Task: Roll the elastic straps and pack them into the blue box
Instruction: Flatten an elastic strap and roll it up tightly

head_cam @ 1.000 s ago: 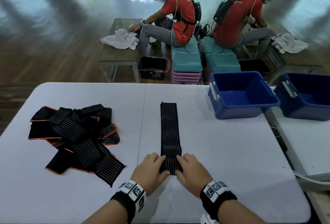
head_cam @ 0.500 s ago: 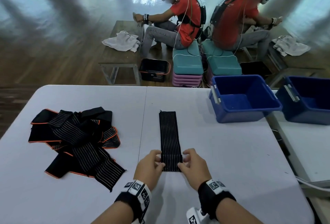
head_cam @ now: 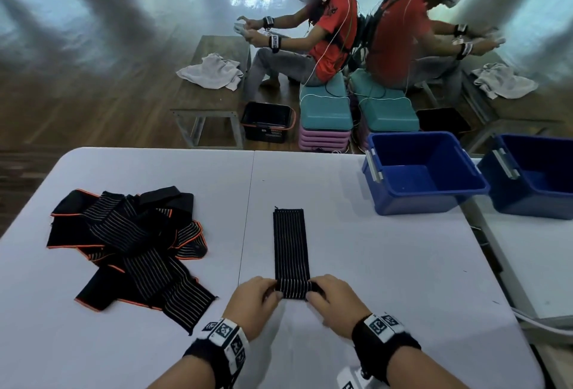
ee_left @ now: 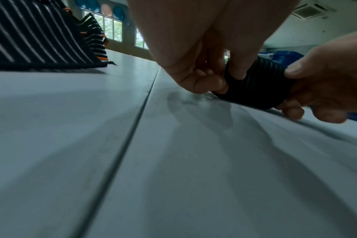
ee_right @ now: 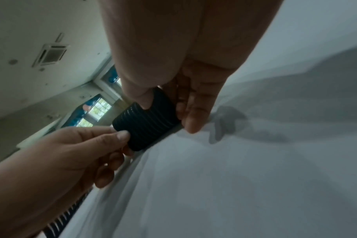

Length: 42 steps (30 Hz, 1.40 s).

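A black elastic strap [head_cam: 290,243] with thin pale stripes lies lengthwise on the white table [head_cam: 387,264], its near end wound into a small roll [head_cam: 293,290]. My left hand [head_cam: 255,302] pinches the roll's left end and my right hand [head_cam: 333,302] pinches its right end. The wrist views show the roll [ee_left: 257,83] [ee_right: 147,124] held between thumbs and curled fingers of both hands, just above the tabletop. A pile of black straps [head_cam: 130,246] with orange edging lies at the table's left. The blue box [head_cam: 421,171] stands open at the far right corner, and nothing shows inside it.
A second blue box [head_cam: 533,174] sits on the adjoining table to the right. Beyond the table edge a person in a red shirt [head_cam: 328,32] sits on stacked steps [head_cam: 325,116] beside a mirror, near a low wooden table with a towel and a black basket [head_cam: 268,122].
The near end of the strap has been rolled up further away from me, so the flat part is shorter. Both hands moved forward with the roll.
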Tool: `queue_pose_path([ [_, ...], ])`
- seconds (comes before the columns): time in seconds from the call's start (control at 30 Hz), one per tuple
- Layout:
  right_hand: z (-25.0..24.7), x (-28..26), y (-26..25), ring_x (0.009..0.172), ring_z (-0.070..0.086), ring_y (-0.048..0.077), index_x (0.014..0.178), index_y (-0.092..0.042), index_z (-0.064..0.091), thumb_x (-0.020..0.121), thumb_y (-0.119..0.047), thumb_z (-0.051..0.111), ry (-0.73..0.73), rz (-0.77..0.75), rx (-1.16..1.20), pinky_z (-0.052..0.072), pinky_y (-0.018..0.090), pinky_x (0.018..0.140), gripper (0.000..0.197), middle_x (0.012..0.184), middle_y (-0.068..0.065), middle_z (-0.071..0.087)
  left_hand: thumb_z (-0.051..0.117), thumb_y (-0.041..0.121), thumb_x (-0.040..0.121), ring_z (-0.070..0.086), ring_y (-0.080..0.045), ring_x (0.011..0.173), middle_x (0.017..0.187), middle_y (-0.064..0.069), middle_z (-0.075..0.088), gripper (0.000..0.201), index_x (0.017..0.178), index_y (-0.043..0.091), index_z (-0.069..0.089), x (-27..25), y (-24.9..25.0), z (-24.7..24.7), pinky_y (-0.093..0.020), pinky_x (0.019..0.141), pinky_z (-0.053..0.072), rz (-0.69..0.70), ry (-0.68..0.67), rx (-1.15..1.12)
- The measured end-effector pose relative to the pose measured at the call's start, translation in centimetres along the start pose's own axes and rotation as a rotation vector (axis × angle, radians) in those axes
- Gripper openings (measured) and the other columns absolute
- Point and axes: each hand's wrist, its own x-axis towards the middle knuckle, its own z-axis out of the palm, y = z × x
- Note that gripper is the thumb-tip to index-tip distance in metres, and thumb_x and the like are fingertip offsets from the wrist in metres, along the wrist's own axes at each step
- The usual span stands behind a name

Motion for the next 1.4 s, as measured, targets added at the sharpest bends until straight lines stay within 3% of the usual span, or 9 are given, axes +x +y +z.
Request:
queue_pose_path([
  [0.1,0.3,0.3,-0.3,0.062,0.059,0.017,0.084,-0.013,0.063,0.096,-0.041,0.056,0.063,0.121,0.176,0.059,0.047,0.061,0.032,0.075,0.005,0.064,0.065,0.041,0.093,0.059,-0.005,0.072,0.069,0.011,0.063,0.02,0.083,0.024,0.069,0.4,0.2,-0.1,-0.022,0.069,0.042,-0.126,0.063,-0.07],
  [0.27,1.2,1.0,-0.8,0.072,0.062,0.002,0.115,-0.032,0.049,0.093,-0.03,0.067,0.281,0.045,0.135,0.045,0.013,0.065,0.028,0.087,-0.01,0.065,0.067,0.027,0.092,0.062,-0.002,0.083,0.1,0.013,0.063,0.029,0.12,0.03,0.059,0.7,1.1,0.4,-0.022,0.081,0.05,-0.149,0.158,-0.192],
  [0.53,1.6,0.1,0.1,0.121,0.047,0.019,0.158,-0.013,0.023,0.092,-0.032,0.055,0.047,-0.181,-0.357,0.041,0.028,0.105,0.076,0.137,0.003,0.046,0.06,0.019,0.087,0.054,-0.012,0.108,0.131,0.004,0.046,0.075,0.156,0.021,0.029,0.1,0.2,1.1,-0.022,0.092,0.047,0.019,-0.058,0.047],
  [0.77,0.4,0.1,0.3,0.082,0.061,0.014,0.115,-0.022,0.066,0.089,-0.038,0.055,-0.003,-0.03,0.0,0.054,0.033,0.08,0.033,0.093,-0.003,0.065,0.057,0.036,0.093,0.059,-0.015,0.09,0.098,0.004,0.059,0.025,0.115,0.026,0.065,0.0,-0.4,0.2,-0.026,0.079,0.045,0.044,-0.02,0.008],
  [0.87,0.5,-0.1,0.5,0.053,0.052,0.016,0.076,-0.013,0.062,0.082,-0.046,0.06,0.045,0.136,0.29,0.05,0.036,0.055,0.034,0.057,-0.003,0.057,0.054,0.048,0.095,0.06,-0.017,0.081,0.082,0.003,0.063,0.033,0.085,0.02,0.067,-0.1,-0.3,0.1,-0.031,0.074,0.045,-0.024,-0.017,0.051],
  [0.97,1.0,0.4,0.4,0.051,0.055,0.017,0.069,-0.012,0.06,0.082,-0.051,0.063,0.133,0.209,0.298,0.055,0.039,0.054,0.041,0.057,-0.003,0.059,0.061,0.052,0.092,0.061,-0.012,0.075,0.076,0.005,0.065,0.034,0.079,0.021,0.066,0.2,0.3,0.2,-0.029,0.072,0.048,-0.139,0.096,-0.015],
  [1.13,1.4,0.8,-0.7,0.077,0.064,-0.001,0.124,-0.028,0.053,0.093,-0.034,0.065,0.312,0.065,0.158,0.047,0.01,0.066,0.034,0.091,-0.012,0.066,0.068,0.033,0.091,0.063,-0.002,0.083,0.099,0.011,0.065,0.026,0.114,0.032,0.056,0.6,1.9,0.2,-0.029,0.081,0.053,-0.142,0.165,-0.234],
  [1.27,1.9,-0.3,-0.1,0.115,0.053,0.01,0.152,-0.019,0.032,0.092,-0.036,0.059,0.146,-0.084,-0.112,0.044,0.022,0.099,0.068,0.132,-0.005,0.051,0.071,0.036,0.084,0.059,0.001,0.093,0.113,0.015,0.057,0.053,0.131,0.037,0.048,0.4,1.2,0.4,-0.02,0.083,0.05,-0.058,0.052,-0.172],
  [1.4,1.4,-0.7,0.7,0.114,0.05,0.016,0.151,-0.015,0.036,0.09,-0.029,0.057,0.048,-0.147,-0.305,0.043,0.026,0.099,0.066,0.13,0.001,0.051,0.061,0.017,0.083,0.054,-0.01,0.111,0.126,0.007,0.049,0.07,0.149,0.025,0.04,0.1,0.5,0.7,-0.024,0.095,0.047,0.037,-0.094,-0.002],
])
